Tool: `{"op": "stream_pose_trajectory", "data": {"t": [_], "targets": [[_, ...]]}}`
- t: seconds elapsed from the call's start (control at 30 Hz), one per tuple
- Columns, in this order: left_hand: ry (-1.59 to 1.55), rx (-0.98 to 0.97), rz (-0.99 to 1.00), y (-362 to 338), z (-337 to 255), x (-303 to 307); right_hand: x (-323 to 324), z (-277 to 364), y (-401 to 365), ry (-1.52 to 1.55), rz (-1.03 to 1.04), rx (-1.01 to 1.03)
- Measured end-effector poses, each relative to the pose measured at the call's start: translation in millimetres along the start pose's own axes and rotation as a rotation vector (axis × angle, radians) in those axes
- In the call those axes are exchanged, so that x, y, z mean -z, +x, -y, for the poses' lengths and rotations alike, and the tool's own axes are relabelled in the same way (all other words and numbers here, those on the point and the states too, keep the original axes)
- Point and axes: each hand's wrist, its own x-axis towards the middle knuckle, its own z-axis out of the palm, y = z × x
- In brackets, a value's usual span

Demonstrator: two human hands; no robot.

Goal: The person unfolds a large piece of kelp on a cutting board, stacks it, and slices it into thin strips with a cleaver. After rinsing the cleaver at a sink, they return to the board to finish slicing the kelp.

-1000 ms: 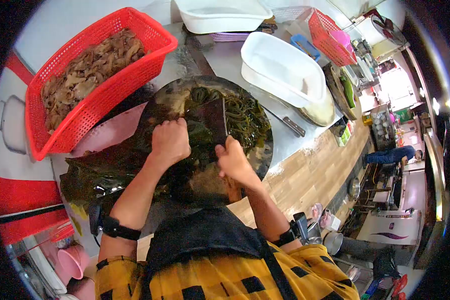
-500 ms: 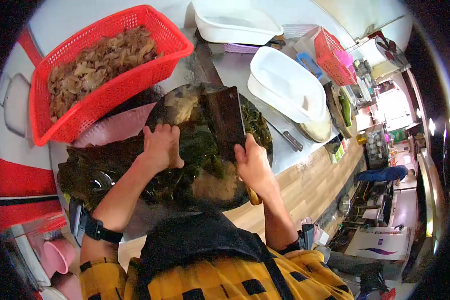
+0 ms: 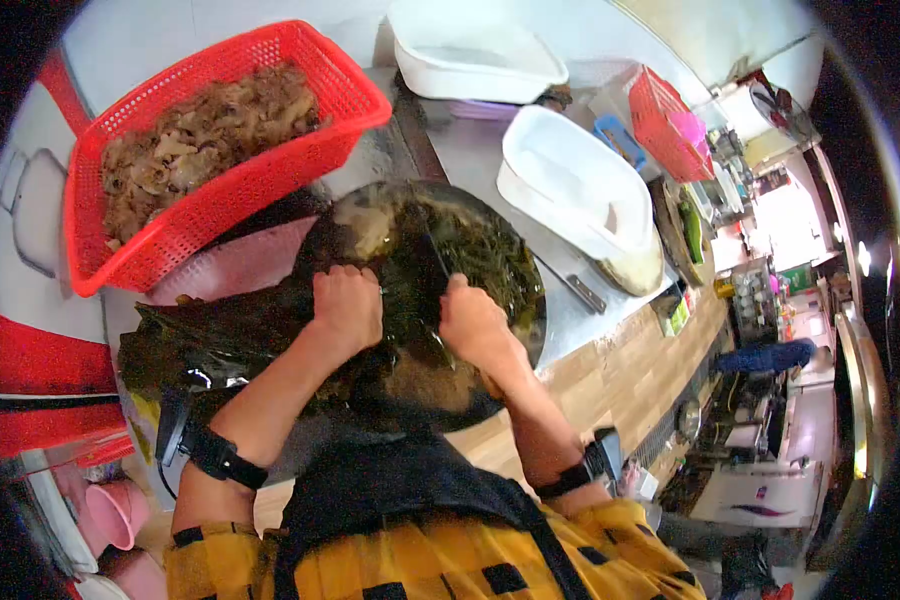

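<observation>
My left hand [image 3: 350,308] presses down with curled fingers on dark green, glossy sheets that look like kelp [image 3: 220,325]. They spread over a round chopping board [image 3: 435,378] and hang past its left side. To the right, my right hand [image 3: 478,325] is closed around the handle of a cleaver [image 3: 437,252]. Its dark blade is seen nearly edge-on, pointing away from me, down at the kelp just right of my left hand. Thin cut strips of kelp [image 3: 505,262] lie right of the blade. The blade's lower edge is hidden.
A red basket [image 3: 365,115] of brownish, sliced food stands at the upper left. White tubs [image 3: 530,170] sit behind the board. A knife [image 3: 582,292] lies to the right on the metal counter [image 3: 570,335]. A person [image 3: 770,356] in dark blue is farther off at right.
My left hand has moved right, its spread fingers now curled in. My right hand and the cleaver have shifted left, and the blade has turned from broadside to nearly edge-on.
</observation>
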Motion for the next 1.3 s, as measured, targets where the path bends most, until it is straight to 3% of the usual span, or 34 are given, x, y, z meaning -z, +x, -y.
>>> {"op": "stream_pose_trajectory", "data": {"t": [0.13, 0.37, 0.43, 0.53, 0.63, 0.67, 0.77, 0.83, 0.9, 0.97, 1.0, 1.07, 1.1, 1.17, 1.2, 1.23, 1.3], "targets": [[0.012, -0.041, -0.025, -2, 1, -7, 65, 21, -13, 0.104, -0.13, -0.001], [0.092, -0.057, -0.002, -10, -3, -7, 6, 0, 5, 0.108, -0.003, -0.037], [0.066, -0.106, -0.265, -7, 1, -25, 39, 11, 0, 0.061, -0.074, -0.001], [-0.029, -0.057, -0.1, -6, -2, -9, 63, 27, -15, 0.177, -0.219, -0.057], [0.051, -0.064, -0.081, 1, -1, -16, -5, 8, 2, 0.068, -0.013, -0.03], [0.059, -0.071, -0.071, -5, -2, -18, 0, 2, 4, 0.083, -0.027, 0.022], [0.051, -0.087, -0.162, -2, 2, -21, 54, 21, -7, 0.121, -0.032, -0.023], [0.159, -0.183, -0.42, -8, 5, -37, 41, 24, -13, 0.12, -0.038, -0.06], [0.102, -0.155, -0.318, -3, 2, -24, -5, 16, -4, 0.088, -0.056, 0.012], [0.077, -0.113, -0.038, -3, -1, -3, -3, 12, 1, 0.086, -0.042, 0.016], [0.087, -0.131, -0.02, -8, -2, -17, 2, 11, -3, 0.087, -0.009, 0.031], [0.084, -0.095, -0.277, 5, 2, -42, 35, 18, -4, 0.069, -0.046, 0.067], [0.078, -0.087, -0.272, 3, 4, -40, 46, 25, -4, 0.066, -0.037, 0.072], [0.1, -0.212, -0.365, -9, 6, -32, 53, 34, -10, 0.14, -0.138, -0.063], [0.029, -0.129, -0.252, -3, 3, -26, 13, 21, -2, 0.055, -0.058, -0.025], [0.033, -0.137, -0.262, -2, -1, -17, -8, 18, -1, 0.06, 0.049, 0.036], [0.012, -0.093, -0.057, -5, -2, -2, -7, 7, 4, 0.079, -0.018, 0.03]]}}
